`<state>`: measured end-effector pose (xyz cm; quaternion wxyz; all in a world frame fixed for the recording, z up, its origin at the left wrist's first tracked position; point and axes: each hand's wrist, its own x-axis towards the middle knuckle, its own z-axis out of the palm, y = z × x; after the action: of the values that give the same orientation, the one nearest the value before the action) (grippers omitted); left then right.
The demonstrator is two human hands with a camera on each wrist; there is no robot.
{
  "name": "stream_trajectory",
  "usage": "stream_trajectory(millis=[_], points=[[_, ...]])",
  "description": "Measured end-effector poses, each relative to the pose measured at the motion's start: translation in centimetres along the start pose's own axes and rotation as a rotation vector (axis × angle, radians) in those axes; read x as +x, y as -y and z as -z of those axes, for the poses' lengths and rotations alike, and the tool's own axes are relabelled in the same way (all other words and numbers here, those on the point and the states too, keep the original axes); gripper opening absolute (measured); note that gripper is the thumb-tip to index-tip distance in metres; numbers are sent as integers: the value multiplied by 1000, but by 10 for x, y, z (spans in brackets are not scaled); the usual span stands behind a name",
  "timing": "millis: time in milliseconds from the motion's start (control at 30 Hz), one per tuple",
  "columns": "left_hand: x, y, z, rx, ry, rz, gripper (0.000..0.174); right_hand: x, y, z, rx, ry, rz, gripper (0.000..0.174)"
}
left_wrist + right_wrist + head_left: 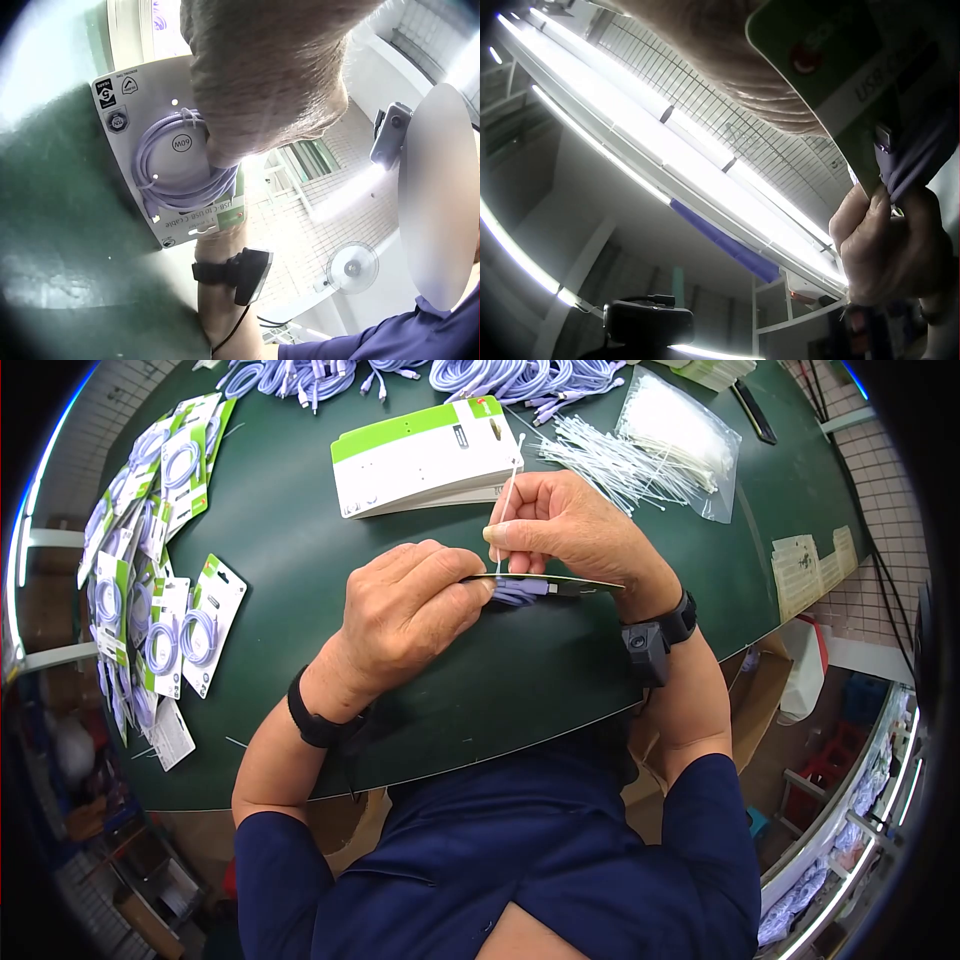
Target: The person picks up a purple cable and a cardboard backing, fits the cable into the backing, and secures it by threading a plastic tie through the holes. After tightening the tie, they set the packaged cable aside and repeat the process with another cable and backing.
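Note:
My left hand (pixel 405 605) grips the edge of a cardboard packaging card (pixel 154 96) with a coiled lilac USB-C cable (pixel 142 166) lying against its face. In the head view the card is seen nearly edge-on, the cable bunched on its near side. My right hand (pixel 580 525) pinches a thin white cable tie (pixel 514 472) between thumb and fingers. The tie stands upright from the card's edge, its upper end sticking out above the fingers. In the left wrist view, small white ties show around the coil. The left fingertips are partly hidden behind the card and cable.
A stack of blank-faced cards (pixel 420 465) lies ahead on the green table (pixel 290 510). Loose cable ties (pixel 610 465) and a plastic bag of them (pixel 680 435) are at the right. Carded cables (pixel 199 635) pile up on the left; lilac cables (pixel 520 378) bunch at the back.

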<state>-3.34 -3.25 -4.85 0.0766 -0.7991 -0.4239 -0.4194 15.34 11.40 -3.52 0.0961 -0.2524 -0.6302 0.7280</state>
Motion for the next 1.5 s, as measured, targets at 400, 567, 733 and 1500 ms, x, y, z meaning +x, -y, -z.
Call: stream_trajectory(millis=[400, 567, 733, 1500], points=[[1, -1, 1, -6, 8, 5, 23, 1, -4, -1, -50, 16, -12, 15], [1, -1, 2, -20, 24, 17, 27, 1, -3, -1, -31, 25, -11, 14], [0, -1, 2, -16, 31, 17, 27, 1, -2, -2, -45, 47, 6, 14], [7, -7, 7, -6, 137, 17, 26, 10, -22, -3, -9, 134, 376, 18]])
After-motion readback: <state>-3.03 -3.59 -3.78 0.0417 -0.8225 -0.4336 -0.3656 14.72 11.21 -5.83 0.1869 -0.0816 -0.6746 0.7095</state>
